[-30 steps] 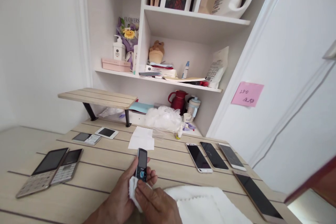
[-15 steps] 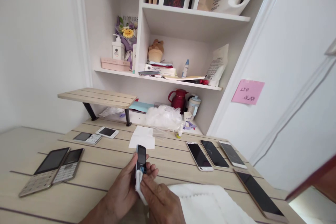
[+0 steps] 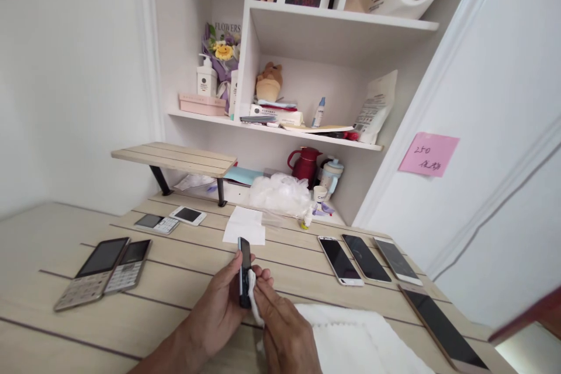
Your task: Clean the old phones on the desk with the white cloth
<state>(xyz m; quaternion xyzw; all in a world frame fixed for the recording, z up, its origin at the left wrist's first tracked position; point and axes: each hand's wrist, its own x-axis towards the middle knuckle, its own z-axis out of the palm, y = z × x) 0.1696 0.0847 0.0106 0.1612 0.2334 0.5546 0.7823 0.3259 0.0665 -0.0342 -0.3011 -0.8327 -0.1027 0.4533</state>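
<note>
Phone [image 3: 244,273], one, slim and dark with a pale edge; held over the table [image 3: 184,277] between two hands, tilted with its top end up and its screen turned towards 3 o'clock. Clock centred on this phone, 12 at the shelves [image 3: 342,15].

Left hand [image 3: 221,301]: at 8 o'clock, wrapped round the phone from its left, thumb along the left edge, fingertips showing past the far side.

Right hand [image 3: 287,327]: at 5 o'clock, fingers together, holding a folded small cloth [image 3: 254,298], white, against the phone's right side.

Large cloth [image 3: 363,342]: white, spread at 4 o'clock, just beside the right hand; whether they touch cannot be told.

Room, 9 o'clock: a wide run of boards, then a gold keypad phone [image 3: 92,274] and a silver keypad phone [image 3: 128,267], side by side and very close.

Room, 10 o'clock: boards, then a white keypad phone [image 3: 156,223] and a small white phone [image 3: 188,215], well apart from the hands.

Room, 12 o'clock: shallow; a paper sheet [image 3: 245,222] lies just beyond the phone's top end.

Room, 3 o'clock: boards, then a cracked-corner phone [image 3: 340,261], a black phone [image 3: 366,258] and a grey-screened phone [image 3: 398,260] in a row.

Edge: the table's right side slants from 2 to 4 o'clock; a long gold phone [image 3: 442,327] lies near it.
</note>
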